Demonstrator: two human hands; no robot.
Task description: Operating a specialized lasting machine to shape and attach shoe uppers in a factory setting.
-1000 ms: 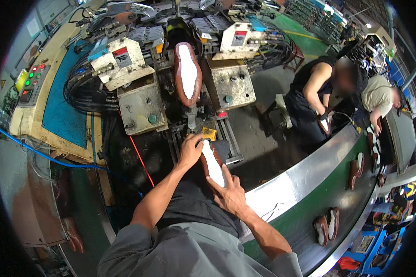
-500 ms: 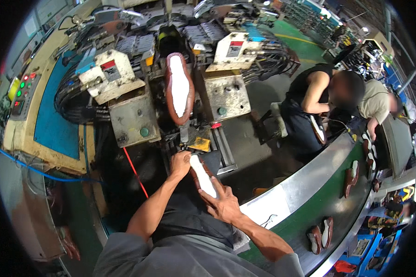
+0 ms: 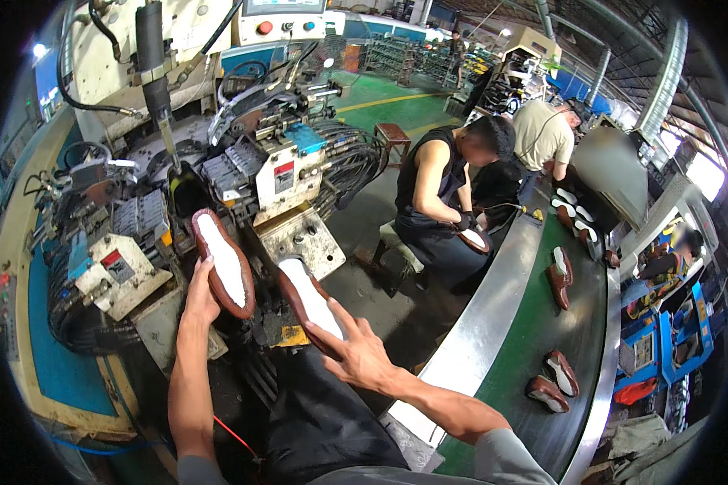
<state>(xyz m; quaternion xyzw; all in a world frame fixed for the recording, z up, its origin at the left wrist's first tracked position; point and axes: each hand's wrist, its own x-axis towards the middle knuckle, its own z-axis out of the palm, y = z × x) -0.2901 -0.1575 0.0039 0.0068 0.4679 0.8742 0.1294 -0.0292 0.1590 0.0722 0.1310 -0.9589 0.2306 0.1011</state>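
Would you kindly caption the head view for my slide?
Left hand touches a sole-up brown shoe on the lasting machine; right hand holds another shoe.

Two brown shoes (image 3: 222,265) (image 3: 309,305) — soles up, seemingly side by side.
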